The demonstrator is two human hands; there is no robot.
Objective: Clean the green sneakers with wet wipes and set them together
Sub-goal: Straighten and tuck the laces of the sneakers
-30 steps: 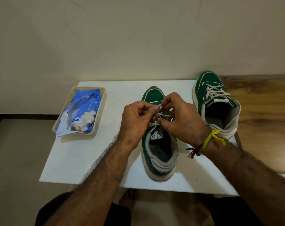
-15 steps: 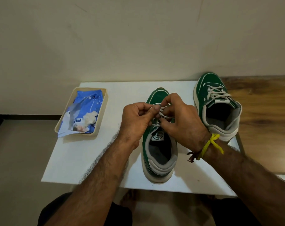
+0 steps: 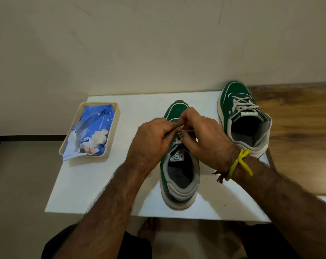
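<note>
A green sneaker with a grey heel stands in the middle of the white board, toe pointing away from me. Over its lacing, my left hand and my right hand each pinch the white lace with curled fingers. The hands hide most of the lacing. A second green sneaker stands at the board's far right corner, laces tied, toe away. A blue pack of wet wipes lies in a cream tray at the left, a white wipe sticking out of it.
The board lies against a cream wall. A wooden surface adjoins the board on the right. Grey floor lies to the left. My bare feet and dark-clad knees show below the board's near edge.
Both hands have stayed over the middle sneaker's lacing, fingers working the lace slightly; the right thumb and forefinger have closed in nearer the left hand. The shoes and tray have not moved.
</note>
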